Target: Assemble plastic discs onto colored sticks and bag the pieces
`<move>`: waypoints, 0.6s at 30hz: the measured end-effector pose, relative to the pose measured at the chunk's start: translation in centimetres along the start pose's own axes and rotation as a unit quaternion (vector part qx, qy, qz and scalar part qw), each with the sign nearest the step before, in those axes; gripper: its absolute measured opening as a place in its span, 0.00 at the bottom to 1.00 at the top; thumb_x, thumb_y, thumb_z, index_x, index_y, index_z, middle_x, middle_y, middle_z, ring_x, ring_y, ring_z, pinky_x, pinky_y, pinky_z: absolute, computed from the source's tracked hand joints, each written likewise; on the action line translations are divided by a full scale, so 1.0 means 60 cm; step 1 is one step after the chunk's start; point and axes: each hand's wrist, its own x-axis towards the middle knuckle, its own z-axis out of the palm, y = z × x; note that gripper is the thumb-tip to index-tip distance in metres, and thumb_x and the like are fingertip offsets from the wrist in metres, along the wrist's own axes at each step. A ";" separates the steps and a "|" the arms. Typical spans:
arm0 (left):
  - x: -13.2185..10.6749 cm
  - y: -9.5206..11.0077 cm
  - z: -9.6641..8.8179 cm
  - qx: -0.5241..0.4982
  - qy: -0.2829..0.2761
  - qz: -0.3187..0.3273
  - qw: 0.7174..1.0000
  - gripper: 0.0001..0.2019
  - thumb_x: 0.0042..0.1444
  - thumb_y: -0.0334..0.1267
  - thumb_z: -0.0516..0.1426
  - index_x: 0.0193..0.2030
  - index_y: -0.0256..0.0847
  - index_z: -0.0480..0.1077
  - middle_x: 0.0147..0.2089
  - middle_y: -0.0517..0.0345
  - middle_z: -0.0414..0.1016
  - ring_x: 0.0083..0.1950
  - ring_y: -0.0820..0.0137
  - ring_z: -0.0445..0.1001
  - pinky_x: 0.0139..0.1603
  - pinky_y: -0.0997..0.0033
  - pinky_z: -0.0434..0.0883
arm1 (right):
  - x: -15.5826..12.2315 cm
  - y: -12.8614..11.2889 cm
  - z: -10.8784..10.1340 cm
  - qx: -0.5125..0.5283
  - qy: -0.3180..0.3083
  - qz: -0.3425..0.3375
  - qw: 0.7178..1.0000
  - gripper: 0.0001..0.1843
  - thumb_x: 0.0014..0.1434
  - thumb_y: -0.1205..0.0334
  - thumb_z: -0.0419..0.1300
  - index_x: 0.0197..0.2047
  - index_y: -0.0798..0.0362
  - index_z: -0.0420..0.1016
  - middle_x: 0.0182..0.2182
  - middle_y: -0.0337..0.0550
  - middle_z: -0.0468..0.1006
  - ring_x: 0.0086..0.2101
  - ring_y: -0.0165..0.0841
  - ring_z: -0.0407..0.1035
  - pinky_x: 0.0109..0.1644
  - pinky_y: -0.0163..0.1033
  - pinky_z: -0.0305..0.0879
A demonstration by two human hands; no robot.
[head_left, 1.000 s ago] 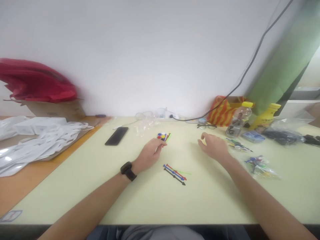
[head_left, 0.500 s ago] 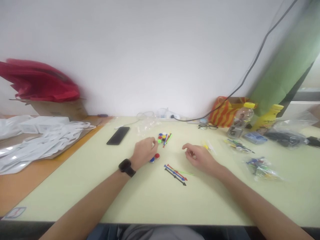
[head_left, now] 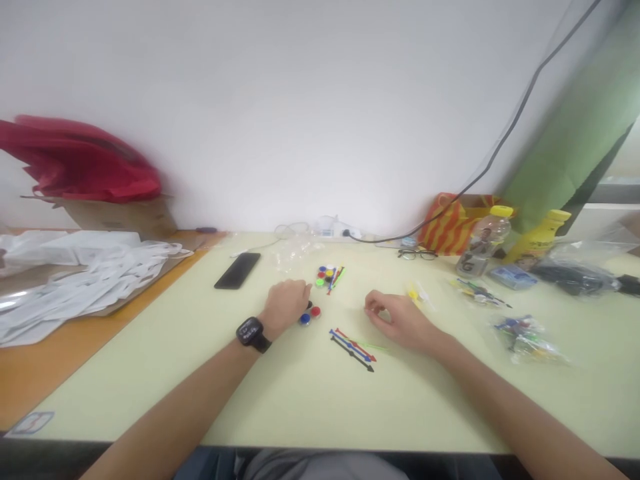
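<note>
My left hand (head_left: 286, 307) is over the table with its fingers curled down and largely hidden. At its fingertips a black disc (head_left: 309, 305) shows in part; whether they grip it I cannot tell. Beside it are a blue disc (head_left: 305, 320) and a red disc (head_left: 315, 311). My right hand (head_left: 395, 317) is curled, thumb and index tips drawn together; anything between them is too small to make out. Between the hands, toward me, lie black, blue, red and green plastic arrows (head_left: 353, 349). Farther back, several coloured discs (head_left: 321, 283) sit beside a small bunch of arrows (head_left: 336, 280).
A phone (head_left: 237, 271) lies at left. On the right are bagged arrows (head_left: 525, 339), yellow and white pieces (head_left: 415, 293), eyeglasses (head_left: 418, 254), a clear bottle (head_left: 485, 240) and a yellow bottle (head_left: 540, 237). White bags (head_left: 115, 273) cover the far left.
My left hand has shifted slightly down and left, uncovering the black disc and more of the green one. My right hand's index finger has curled in toward the thumb.
</note>
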 end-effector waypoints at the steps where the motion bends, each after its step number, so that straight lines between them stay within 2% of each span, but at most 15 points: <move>1: 0.000 0.001 -0.001 -0.005 0.007 0.002 1.000 0.24 0.72 0.47 0.44 0.31 0.39 0.74 0.32 0.43 0.79 0.35 0.55 0.78 0.36 0.62 0.65 | 0.000 -0.002 -0.001 -0.007 -0.009 -0.001 1.000 0.04 0.67 0.63 0.54 0.42 0.48 0.70 0.36 0.41 0.83 0.37 0.36 0.77 0.43 0.40 0.68; 7: 0.004 0.005 -0.012 -0.047 0.048 0.007 0.998 0.25 0.72 0.49 0.45 0.26 0.41 0.69 0.26 0.49 0.74 0.29 0.61 0.73 0.33 0.65 0.60 | -0.002 -0.008 -0.001 -0.014 -0.032 -0.013 0.999 0.06 0.67 0.64 0.54 0.41 0.48 0.72 0.33 0.40 0.82 0.34 0.35 0.75 0.41 0.38 0.66; 11: -0.003 0.023 -0.023 -0.191 0.108 0.047 0.974 0.24 0.73 0.50 0.46 0.27 0.42 0.67 0.22 0.58 0.67 0.24 0.67 0.66 0.29 0.67 0.58 | -0.001 -0.010 0.000 -0.015 -0.023 -0.015 1.000 0.06 0.68 0.63 0.53 0.43 0.48 0.71 0.34 0.40 0.82 0.34 0.35 0.76 0.41 0.38 0.66; 13: -0.013 0.040 -0.024 -0.287 0.135 0.060 0.946 0.19 0.72 0.50 0.48 0.36 0.42 0.71 0.23 0.62 0.68 0.24 0.69 0.66 0.30 0.69 0.60 | -0.001 -0.010 0.000 -0.013 -0.020 -0.020 1.000 0.05 0.68 0.63 0.53 0.43 0.48 0.71 0.35 0.40 0.82 0.35 0.35 0.76 0.42 0.38 0.66; 15: -0.027 0.058 -0.021 -0.359 0.128 0.078 0.921 0.17 0.72 0.49 0.49 0.41 0.42 0.73 0.26 0.63 0.71 0.24 0.72 0.67 0.30 0.71 0.62 | -0.002 -0.010 0.001 -0.009 -0.024 -0.025 0.999 0.05 0.66 0.64 0.54 0.43 0.48 0.71 0.36 0.40 0.83 0.36 0.35 0.76 0.43 0.38 0.66; 16: -0.035 0.067 -0.019 -0.382 0.113 0.093 0.913 0.18 0.72 0.48 0.49 0.39 0.41 0.74 0.26 0.63 0.72 0.25 0.73 0.68 0.31 0.72 0.63 | -0.002 -0.009 0.002 -0.007 -0.026 -0.027 0.999 0.06 0.66 0.65 0.54 0.44 0.48 0.71 0.36 0.40 0.83 0.36 0.35 0.77 0.43 0.39 0.66; 18: -0.048 0.083 -0.014 -0.399 0.067 0.126 0.906 0.22 0.73 0.49 0.48 0.34 0.40 0.75 0.21 0.63 0.67 0.23 0.73 0.66 0.29 0.72 0.61 | -0.002 -0.009 0.003 -0.003 -0.029 -0.031 0.999 0.07 0.65 0.66 0.54 0.44 0.48 0.71 0.36 0.40 0.83 0.36 0.35 0.77 0.43 0.39 0.66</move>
